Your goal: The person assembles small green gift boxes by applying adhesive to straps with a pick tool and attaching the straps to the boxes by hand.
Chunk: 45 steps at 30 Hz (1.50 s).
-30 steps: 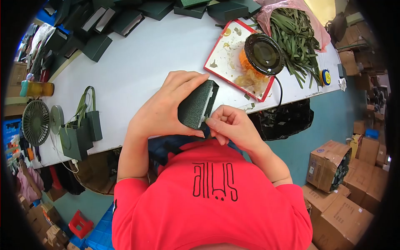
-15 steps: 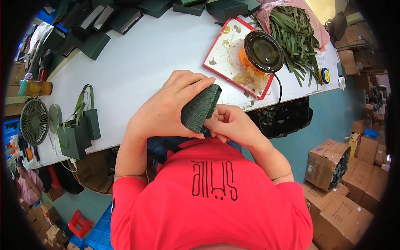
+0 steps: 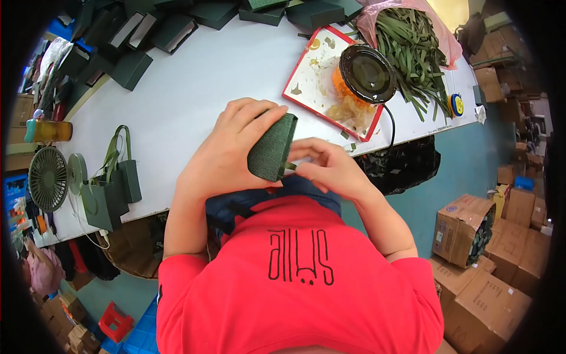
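Observation:
My left hand (image 3: 221, 150) is wrapped around a small dark green textured box (image 3: 272, 147), tilted, with its open end facing right. A short piece of green ribbon (image 3: 290, 167) shows at that open end. My right hand (image 3: 330, 168) is beside the opening, thumb and fingers pinched at the ribbon; the fingers are slightly blurred. Beyond the hands, an orange pot with a black rim (image 3: 368, 74) holds a dark, shiny liquid. The pot stands on a white, red-edged board (image 3: 312, 76) spotted with glue-like residue and green scraps.
Dark green boxes (image 3: 215, 13) are piled along the far edge of the white table (image 3: 188, 76). Green ribbons (image 3: 410, 50) spill from a pink bag at the right. Small green bags with handles (image 3: 105, 203) and a fan (image 3: 48, 179) stand left. Cartons (image 3: 463, 230) fill the floor at right.
The box and my left hand have shifted slightly left. My right hand has drawn a little away from the opening, and the ribbon now shows between them.

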{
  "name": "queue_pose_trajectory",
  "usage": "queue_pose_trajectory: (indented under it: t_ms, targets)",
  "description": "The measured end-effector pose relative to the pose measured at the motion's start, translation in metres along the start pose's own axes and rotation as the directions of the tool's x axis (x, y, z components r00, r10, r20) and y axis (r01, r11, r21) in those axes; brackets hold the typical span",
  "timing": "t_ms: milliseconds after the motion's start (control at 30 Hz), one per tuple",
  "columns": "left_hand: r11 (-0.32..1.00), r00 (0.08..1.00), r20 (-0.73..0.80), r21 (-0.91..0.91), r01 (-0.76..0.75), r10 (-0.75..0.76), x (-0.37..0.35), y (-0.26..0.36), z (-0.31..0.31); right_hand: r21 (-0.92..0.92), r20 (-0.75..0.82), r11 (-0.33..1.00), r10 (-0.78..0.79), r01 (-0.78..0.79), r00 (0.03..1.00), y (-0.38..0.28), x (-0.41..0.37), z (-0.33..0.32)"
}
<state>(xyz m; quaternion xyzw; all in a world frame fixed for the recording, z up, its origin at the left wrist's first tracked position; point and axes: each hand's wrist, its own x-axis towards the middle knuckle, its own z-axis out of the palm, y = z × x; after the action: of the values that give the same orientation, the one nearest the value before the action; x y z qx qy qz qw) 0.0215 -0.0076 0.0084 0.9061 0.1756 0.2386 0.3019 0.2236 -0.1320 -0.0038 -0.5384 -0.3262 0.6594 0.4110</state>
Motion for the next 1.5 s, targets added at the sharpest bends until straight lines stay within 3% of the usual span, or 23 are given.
queue_pose_trajectory:
  t_ms: [100, 133, 233, 300, 367, 467, 567, 600, 700, 733, 833, 967, 1067, 1133, 1200, 1300, 1333, 1367, 1433, 1500]
  targets:
    - [0.999, 0.998, -0.048, 0.0, 0.033, -0.033, -0.002, 0.001, -0.004, -0.144, -0.325, 0.962, -0.269, 0.233, 0.907, 0.011, -0.003, 0.002]
    - [0.999, 0.997, -0.061, 0.003, 0.041, -0.041, -0.001, 0.001, -0.005, -0.088, -0.393, 0.954, -0.296, 0.285, 0.87, 0.019, -0.006, 0.0]
    - [0.997, 0.992, -0.107, 0.013, 0.075, -0.073, 0.0, 0.002, -0.004, -0.045, -0.186, 0.978, -0.21, 0.205, 0.96, 0.017, -0.027, -0.002]
    - [0.998, 0.99, -0.129, 0.021, 0.067, -0.063, 0.003, 0.006, -0.003, 0.019, 0.079, 0.999, 0.025, -0.027, 0.997, 0.009, -0.03, 0.003]
    - [0.999, 0.989, -0.141, 0.005, 0.044, -0.043, 0.006, 0.009, 0.001, 0.111, 0.136, 0.981, 0.142, -0.157, 0.981, 0.005, -0.027, 0.018]
    - [0.999, 0.991, -0.134, -0.037, 0.009, -0.014, 0.007, 0.01, 0.008, 0.226, 0.146, 0.967, 0.084, -0.115, 0.986, 0.028, -0.017, 0.015]
    - [0.999, 0.994, -0.105, -0.051, 0.004, -0.009, 0.005, 0.009, 0.008, -0.24, 0.081, 0.959, -0.132, 0.148, 0.988, 0.018, -0.029, 0.012]
    - [0.999, 0.994, -0.108, -0.05, -0.002, -0.003, 0.005, 0.008, 0.008, -0.315, 0.084, 0.864, -0.387, 0.393, 0.918, 0.017, -0.031, 0.009]
    - [0.998, 0.996, -0.089, -0.057, -0.016, 0.011, 0.005, 0.01, 0.008, -0.44, -0.336, 0.847, -0.462, 0.297, 0.821, 0.011, -0.028, 0.009]
    - [0.998, 0.997, -0.08, -0.06, -0.023, 0.019, 0.005, 0.01, 0.008, -0.597, -0.317, 0.734, -0.587, 0.325, 0.745, 0.003, -0.017, 0.01]
    - [0.996, 0.998, -0.061, -0.088, -0.028, 0.022, 0.007, 0.014, 0.012, -0.586, -0.206, 0.77, -0.444, 0.254, 0.872, -0.002, -0.012, 0.014]
    - [0.999, 0.999, -0.023, -0.014, -0.029, 0.029, 0.006, 0.016, 0.016, -0.506, -0.197, 0.862, -0.163, 0.042, 0.967, 0.004, -0.007, 0.012]
    - [1.0, 0.999, -0.042, 0.005, -0.002, 0.002, 0.006, 0.014, 0.018, -0.462, -0.168, 0.878, -0.226, 0.126, 0.959, 0.007, -0.004, 0.006]
    - [0.999, 0.996, -0.086, 0.037, 0.032, -0.029, 0.004, 0.011, 0.017, -0.409, -0.351, 0.863, -0.447, 0.295, 0.823, 0.011, -0.006, 0.007]
    - [0.998, 0.99, -0.129, 0.032, 0.058, -0.053, 0.005, 0.011, 0.013, -0.448, -0.475, 0.773, -0.631, 0.449, 0.613, 0.02, -0.006, 0.003]
    - [0.998, 0.984, -0.171, 0.02, 0.061, -0.056, 0.005, 0.011, 0.012, -0.108, -0.25, 0.947, -0.319, 0.301, 0.914, 0.015, -0.035, 0.002]
    - [0.998, 0.983, -0.175, 0.014, 0.054, -0.051, 0.006, 0.012, 0.012, -0.113, -0.117, 0.991, -0.083, 0.07, 0.99, 0.01, -0.037, -0.003]
    - [0.999, 0.983, -0.18, 0.008, 0.046, -0.043, 0.007, 0.013, 0.013, 0.011, 0.035, 0.996, 0.092, -0.092, 0.995, 0.01, -0.036, -0.003]
    - [0.999, 0.985, -0.169, -0.011, 0.035, -0.036, 0.006, 0.014, 0.017, 0.142, 0.081, 0.983, 0.107, -0.117, 0.991, 0.01, -0.028, 0.009]
    - [0.999, 0.986, -0.165, -0.034, 0.025, -0.03, 0.007, 0.016, 0.02, 0.36, 0.006, 0.933, 0.009, -0.011, 1.0, 0.026, -0.024, 0.011]
